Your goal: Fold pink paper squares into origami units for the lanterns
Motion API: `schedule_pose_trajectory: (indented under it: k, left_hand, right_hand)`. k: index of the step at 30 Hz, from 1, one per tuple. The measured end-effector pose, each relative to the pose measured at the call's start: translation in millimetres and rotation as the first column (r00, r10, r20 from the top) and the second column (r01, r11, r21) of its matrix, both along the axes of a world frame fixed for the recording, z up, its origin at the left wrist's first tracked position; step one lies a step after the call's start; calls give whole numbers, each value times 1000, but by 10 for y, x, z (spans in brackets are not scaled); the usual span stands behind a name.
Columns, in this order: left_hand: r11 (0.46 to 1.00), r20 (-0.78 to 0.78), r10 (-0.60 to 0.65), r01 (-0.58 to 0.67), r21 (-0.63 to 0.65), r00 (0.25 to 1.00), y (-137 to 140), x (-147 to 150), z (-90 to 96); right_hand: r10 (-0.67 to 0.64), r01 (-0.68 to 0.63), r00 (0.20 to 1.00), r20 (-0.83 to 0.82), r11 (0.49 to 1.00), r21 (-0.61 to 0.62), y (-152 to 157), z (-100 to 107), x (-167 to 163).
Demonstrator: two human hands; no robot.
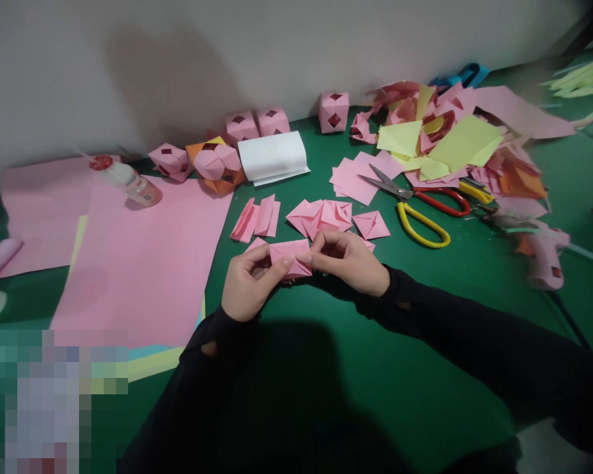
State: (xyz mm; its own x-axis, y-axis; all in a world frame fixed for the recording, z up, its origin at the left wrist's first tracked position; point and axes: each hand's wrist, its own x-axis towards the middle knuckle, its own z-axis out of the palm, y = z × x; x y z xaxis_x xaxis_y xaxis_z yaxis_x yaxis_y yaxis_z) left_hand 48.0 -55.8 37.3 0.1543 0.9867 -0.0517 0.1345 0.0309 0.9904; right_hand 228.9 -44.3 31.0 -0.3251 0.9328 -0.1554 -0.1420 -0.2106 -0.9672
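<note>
Between my two hands is a small folded piece of pink paper (290, 250), held just above the green table. My left hand (250, 280) pinches its left side, thumb on the front face. My right hand (348, 260) grips the right end with thumb and forefinger. Right behind my hands lie folded pink squares (321, 216) in a loose pile, and another folded square (371, 225) sits to their right. Two narrow folded pink strips (255, 217) rest to the left of the pile. My fingers hide part of the held paper's edges.
Scissors with red and yellow handles (422, 224) lie open at right, beside a glue gun (546, 253). Paper scraps (454, 138) heap up behind. Large pink sheets (148, 263) and a glue bottle (133, 184) are at left. Pink paper cubes (334, 110) line the wall.
</note>
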Motion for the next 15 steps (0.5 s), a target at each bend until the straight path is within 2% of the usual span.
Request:
schedule_pose_trajectory:
  k: [7,15]
  left_hand:
    - [999,62,-47,46,10,997,7,-10,-29]
    - [998,122,37,-31,-57,992,-9,10,-15]
  right_hand:
    - [11,-11,1000,-25,1000,4,5,-6,5]
    - [37,-36,999,-9,998,56,-5,4,9]
